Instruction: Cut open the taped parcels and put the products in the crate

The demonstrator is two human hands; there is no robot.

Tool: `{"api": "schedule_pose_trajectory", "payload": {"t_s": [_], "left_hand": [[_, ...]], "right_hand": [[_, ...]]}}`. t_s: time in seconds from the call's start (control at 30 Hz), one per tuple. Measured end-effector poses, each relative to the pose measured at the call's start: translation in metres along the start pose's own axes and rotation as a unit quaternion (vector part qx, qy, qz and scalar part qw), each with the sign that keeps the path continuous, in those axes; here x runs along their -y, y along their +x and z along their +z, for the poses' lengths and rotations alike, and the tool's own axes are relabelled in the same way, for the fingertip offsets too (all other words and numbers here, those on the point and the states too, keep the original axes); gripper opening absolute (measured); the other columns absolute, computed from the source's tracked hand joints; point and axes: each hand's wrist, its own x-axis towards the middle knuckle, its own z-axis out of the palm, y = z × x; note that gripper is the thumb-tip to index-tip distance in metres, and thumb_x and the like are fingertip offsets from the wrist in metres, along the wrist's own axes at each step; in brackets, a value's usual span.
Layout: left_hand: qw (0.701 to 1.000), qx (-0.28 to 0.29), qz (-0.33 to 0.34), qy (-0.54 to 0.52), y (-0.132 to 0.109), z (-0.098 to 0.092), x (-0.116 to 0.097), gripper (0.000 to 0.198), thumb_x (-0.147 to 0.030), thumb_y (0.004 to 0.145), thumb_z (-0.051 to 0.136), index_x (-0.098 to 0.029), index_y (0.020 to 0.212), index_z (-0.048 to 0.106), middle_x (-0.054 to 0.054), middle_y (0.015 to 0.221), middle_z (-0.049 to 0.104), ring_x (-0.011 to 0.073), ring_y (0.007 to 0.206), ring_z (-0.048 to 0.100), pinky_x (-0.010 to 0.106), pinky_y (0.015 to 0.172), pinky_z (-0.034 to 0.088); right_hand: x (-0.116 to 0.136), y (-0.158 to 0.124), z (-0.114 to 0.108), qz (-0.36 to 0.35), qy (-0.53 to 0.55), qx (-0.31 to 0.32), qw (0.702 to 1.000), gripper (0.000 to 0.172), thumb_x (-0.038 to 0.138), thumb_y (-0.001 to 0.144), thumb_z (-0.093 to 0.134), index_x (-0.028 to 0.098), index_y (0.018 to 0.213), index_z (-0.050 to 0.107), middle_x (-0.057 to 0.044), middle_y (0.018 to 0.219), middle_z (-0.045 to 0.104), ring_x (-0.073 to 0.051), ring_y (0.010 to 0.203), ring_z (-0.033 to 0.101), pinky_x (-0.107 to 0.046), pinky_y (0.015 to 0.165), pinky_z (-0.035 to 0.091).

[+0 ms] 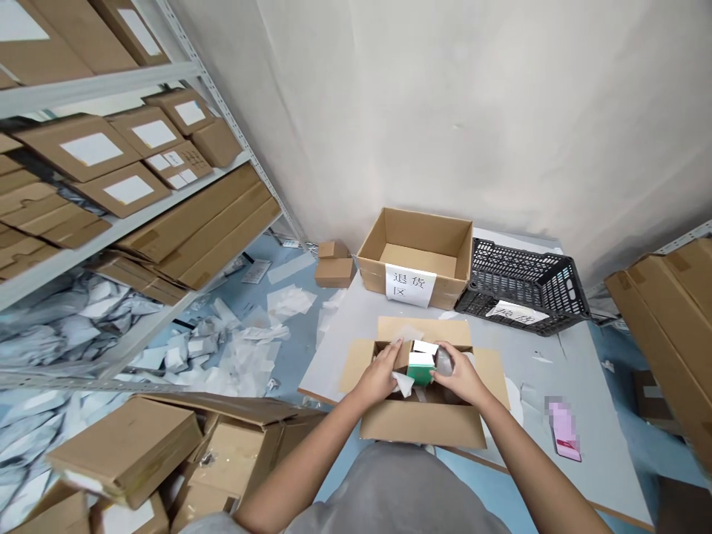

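Observation:
An open cardboard box (423, 423) with its flaps spread stands on the grey table (556, 356) in front of me. Both hands are over its opening. My left hand (381, 374) is closed on a piece of white paper or wrapping (403, 383) at the box's left side. My right hand (459, 374) is closed on a small grey object (443, 360). Between the hands sits a small green and white carton (421, 363), held or touched by both.
An empty cardboard box (417, 256) with a paper label and a black plastic crate (523, 289) stand at the table's far edge. A pink object (564, 430) lies at right. Metal shelving (111, 230) with flat cartons fills the left; paper scraps and cartons litter the floor.

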Motion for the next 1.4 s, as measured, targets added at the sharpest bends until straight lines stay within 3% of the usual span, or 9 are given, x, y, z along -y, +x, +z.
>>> {"api": "schedule_pose_trajectory", "payload": {"t_s": [0.17, 0.3, 0.43, 0.6, 0.8, 0.93, 1.07, 1.2, 1.4], "left_hand": [[0.993, 0.064, 0.003, -0.102, 0.003, -0.001, 0.001, 0.132, -0.027, 0.072, 0.09, -0.028, 0.174, 0.007, 0.014, 0.179, 0.02, 0.0373, 0.163, 0.026, 0.054, 0.132, 0.03], [0.991, -0.01, 0.006, -0.131, 0.013, 0.0, -0.011, 0.1, -0.042, 0.085, 0.085, -0.027, 0.168, 0.032, 0.015, 0.17, 0.041, 0.0354, 0.155, 0.042, 0.053, 0.128, 0.036], [0.994, -0.065, 0.051, -0.067, 0.02, -0.004, -0.026, 0.073, -0.042, 0.081, 0.09, -0.025, 0.144, 0.058, 0.013, 0.14, 0.065, 0.0345, 0.133, 0.058, 0.05, 0.113, 0.048], [0.991, -0.098, 0.09, 0.009, 0.018, -0.017, -0.035, 0.068, -0.05, 0.073, 0.096, -0.026, 0.13, 0.066, 0.014, 0.152, 0.055, 0.0371, 0.142, 0.048, 0.055, 0.118, 0.042], [0.989, -0.082, 0.124, -0.011, 0.013, -0.027, -0.039, 0.077, -0.052, 0.076, 0.093, -0.03, 0.143, 0.062, 0.012, 0.151, 0.059, 0.0343, 0.142, 0.051, 0.051, 0.121, 0.042], [0.986, -0.11, 0.115, -0.047, 0.012, -0.028, -0.043, 0.078, -0.054, 0.07, 0.096, -0.028, 0.137, 0.066, 0.013, 0.148, 0.059, 0.0345, 0.142, 0.051, 0.05, 0.121, 0.042], [0.981, -0.123, 0.124, -0.083, 0.012, -0.034, -0.056, 0.076, -0.059, 0.07, 0.094, -0.025, 0.132, 0.066, 0.012, 0.132, 0.067, 0.0322, 0.127, 0.062, 0.045, 0.112, 0.051], [0.987, -0.073, 0.119, -0.077, 0.011, -0.043, -0.066, 0.074, -0.062, 0.074, 0.091, -0.026, 0.133, 0.064, 0.009, 0.127, 0.072, 0.0301, 0.115, 0.069, 0.042, 0.103, 0.055], [0.985, -0.105, 0.121, -0.069, 0.01, -0.052, -0.067, 0.078, -0.064, 0.068, 0.094, -0.023, 0.127, 0.066, 0.017, 0.153, 0.054, 0.0385, 0.145, 0.048, 0.051, 0.121, 0.042]], "right_hand": [[-0.008, 0.002, 0.003, -0.043, 0.04, 0.01, 0.998, 0.057, 0.025, 0.08, 0.073, 0.026, 0.136, 0.062, -0.009, 0.143, 0.065, -0.029, 0.137, 0.06, -0.044, 0.117, 0.048], [0.0, 0.003, 0.005, -0.056, 0.021, 0.001, 0.998, 0.055, 0.03, 0.084, 0.074, 0.026, 0.137, 0.061, -0.011, 0.139, 0.065, -0.03, 0.134, 0.061, -0.045, 0.117, 0.047], [0.016, 0.003, 0.0, -0.074, -0.071, 0.022, 0.995, 0.058, 0.031, 0.086, 0.074, 0.029, 0.142, 0.06, -0.01, 0.143, 0.066, -0.032, 0.137, 0.057, -0.05, 0.119, 0.044], [0.032, -0.003, -0.009, -0.04, -0.191, 0.015, 0.981, 0.059, 0.038, 0.085, 0.078, 0.033, 0.143, 0.064, -0.008, 0.142, 0.068, -0.037, 0.134, 0.054, -0.056, 0.113, 0.045], [0.042, -0.008, -0.013, -0.051, -0.274, -0.057, 0.959, 0.053, 0.049, 0.074, 0.09, 0.037, 0.124, 0.076, -0.008, 0.16, 0.054, -0.048, 0.144, 0.041, -0.069, 0.111, 0.039], [0.055, -0.005, -0.014, -0.095, -0.179, -0.005, 0.979, 0.054, 0.041, 0.082, 0.084, 0.032, 0.133, 0.068, -0.011, 0.15, 0.062, -0.041, 0.142, 0.051, -0.062, 0.116, 0.042], [0.067, -0.004, -0.016, -0.072, -0.053, 0.039, 0.995, 0.061, 0.039, 0.088, 0.08, 0.028, 0.144, 0.058, -0.012, 0.145, 0.066, -0.033, 0.135, 0.062, -0.051, 0.115, 0.05], [0.069, -0.004, -0.017, -0.058, -0.001, 0.059, 0.997, 0.064, 0.044, 0.087, 0.083, 0.03, 0.143, 0.056, -0.012, 0.155, 0.06, -0.033, 0.143, 0.058, -0.053, 0.121, 0.046], [0.076, 0.0, -0.018, -0.107, -0.079, -0.004, 0.991, 0.052, 0.046, 0.081, 0.088, 0.029, 0.125, 0.067, -0.013, 0.161, 0.05, -0.039, 0.153, 0.042, -0.06, 0.125, 0.038]]}}
